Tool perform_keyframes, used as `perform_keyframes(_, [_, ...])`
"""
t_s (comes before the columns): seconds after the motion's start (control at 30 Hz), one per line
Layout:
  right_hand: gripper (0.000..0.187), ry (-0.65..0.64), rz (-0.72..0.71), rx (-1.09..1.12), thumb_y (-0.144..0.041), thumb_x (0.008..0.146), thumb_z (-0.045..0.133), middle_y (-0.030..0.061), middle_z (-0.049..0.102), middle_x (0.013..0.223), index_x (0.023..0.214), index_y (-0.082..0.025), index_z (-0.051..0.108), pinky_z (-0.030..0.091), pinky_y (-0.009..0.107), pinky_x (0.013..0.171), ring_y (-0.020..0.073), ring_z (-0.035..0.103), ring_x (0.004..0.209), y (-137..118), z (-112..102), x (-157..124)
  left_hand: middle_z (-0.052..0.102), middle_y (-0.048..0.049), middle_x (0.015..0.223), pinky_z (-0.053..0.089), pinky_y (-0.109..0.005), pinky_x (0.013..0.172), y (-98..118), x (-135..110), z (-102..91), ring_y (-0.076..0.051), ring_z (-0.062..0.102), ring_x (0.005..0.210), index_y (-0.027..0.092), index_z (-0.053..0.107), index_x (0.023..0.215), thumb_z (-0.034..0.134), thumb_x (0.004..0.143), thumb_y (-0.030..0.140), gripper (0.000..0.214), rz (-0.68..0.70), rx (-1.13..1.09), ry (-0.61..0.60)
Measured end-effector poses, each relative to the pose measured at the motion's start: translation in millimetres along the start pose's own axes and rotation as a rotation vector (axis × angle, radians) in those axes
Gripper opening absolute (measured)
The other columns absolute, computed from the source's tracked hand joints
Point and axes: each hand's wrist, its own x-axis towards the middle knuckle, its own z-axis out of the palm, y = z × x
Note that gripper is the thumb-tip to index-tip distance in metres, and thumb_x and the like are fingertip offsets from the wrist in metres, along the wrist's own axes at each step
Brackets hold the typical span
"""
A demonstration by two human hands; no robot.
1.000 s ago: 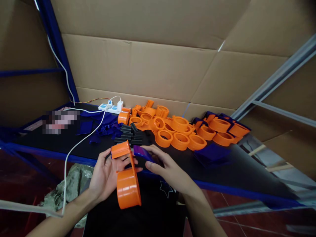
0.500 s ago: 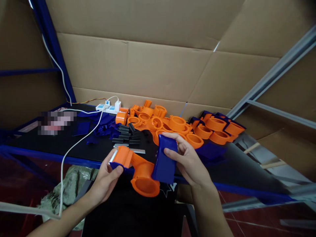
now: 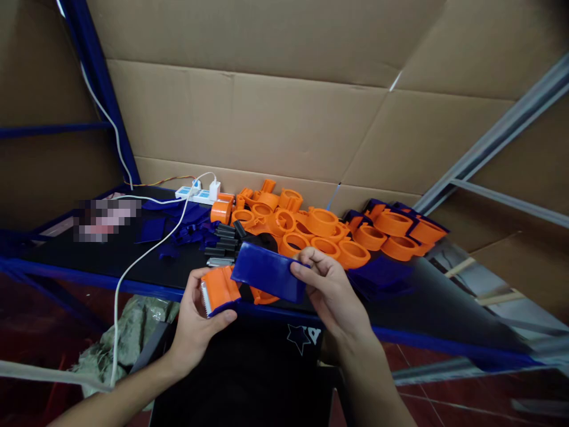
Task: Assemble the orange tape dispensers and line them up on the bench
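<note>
My left hand (image 3: 198, 323) is closed around an orange tape dispenser (image 3: 221, 286), whose serrated metal blade (image 3: 205, 298) faces left. Pinched at its right end between thumb and fingers of my right hand (image 3: 331, 287) is a flat blue plastic plate (image 3: 267, 273). The plate lies across the front of the dispenser, its left end close to the dispenser's head. It hides much of the dispenser's body; only a bit of the orange ring shows beneath. Whether plate and dispenser touch, I cannot tell.
Behind my hands, many orange dispenser bodies (image 3: 322, 220) lie piled on the black tabletop (image 3: 80, 258). Black grip pieces (image 3: 226, 240), blue parts (image 3: 189, 234) and blue sheets (image 3: 382, 276) lie around them. A white power strip (image 3: 200, 194) stands at the back, its white cable (image 3: 146, 252) hanging over the table's front edge.
The blue plate has turned from upright to nearly level and moved left over the dispenser. My left hand has tilted the dispenser, its ring end now further back and mostly covered.
</note>
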Motion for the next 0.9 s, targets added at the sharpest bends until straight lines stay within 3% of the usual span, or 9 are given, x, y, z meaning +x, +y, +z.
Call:
perform_keyframes(0.2, [0.034, -0.05, 0.118, -0.01, -0.027, 0.064, 0.091, -0.0042, 0.057, 0.066, 0.078, -0.017, 0.062, 0.04, 0.015, 0.05, 0.0058, 0.049, 0.055, 6, -2, 4, 0.064, -0.0013, 0.102, 0.046, -0.028, 0.083, 1, 3, -0.7, -0.02, 0.06, 0.09, 0.025, 0.059, 0.111, 0.09, 0.064, 0.032, 0.057, 0.006, -0.011, 0.033])
perform_keyframes(0.47, [0.035, -0.028, 0.089, -0.054, -0.029, 0.063, 0.092, -0.0042, 0.058, 0.065, 0.077, -0.017, 0.062, 0.038, 0.014, 0.049, 0.0052, 0.049, 0.055, 8, -4, 11, 0.065, -0.0031, 0.11, 0.047, -0.029, 0.087, 4, 2, 0.2, -0.022, 0.061, 0.097, 0.027, 0.057, 0.116, 0.089, 0.066, 0.03, 0.059, -0.026, -0.014, 0.004])
perform_keyframes(0.63, [0.035, -0.038, 0.084, -0.152, -0.038, 0.066, 0.088, -0.0073, 0.049, 0.057, 0.075, -0.018, 0.061, 0.026, 0.016, 0.037, 0.0045, 0.035, 0.045, 11, -3, 14, 0.066, -0.0033, 0.115, 0.048, -0.029, 0.091, 8, 0, 2.9, -0.022, 0.061, 0.102, 0.027, 0.058, 0.122, 0.085, 0.072, 0.028, 0.056, -0.043, -0.015, -0.011])
perform_keyframes(0.77, [0.038, -0.053, 0.074, -0.231, -0.042, 0.068, 0.087, -0.0098, 0.04, 0.053, 0.073, -0.018, 0.057, 0.015, 0.018, 0.038, 0.0037, 0.025, 0.043, 14, -3, 17, 0.062, -0.0068, 0.133, 0.047, -0.034, 0.101, 13, -3, 8.0, -0.027, 0.058, 0.121, 0.025, 0.058, 0.131, 0.083, 0.075, 0.028, 0.062, -0.119, -0.036, -0.024])
perform_keyframes(0.9, [0.041, -0.09, 0.052, -0.268, -0.047, 0.07, 0.084, -0.0089, 0.039, 0.056, 0.075, -0.019, 0.055, 0.019, 0.019, 0.043, 0.0054, 0.028, 0.048, 20, -4, 22, 0.067, -0.009, 0.128, 0.049, -0.035, 0.099, 13, -2, 10.9, -0.028, 0.062, 0.117, 0.022, 0.06, 0.133, 0.084, 0.073, 0.03, 0.065, -0.139, -0.026, -0.01])
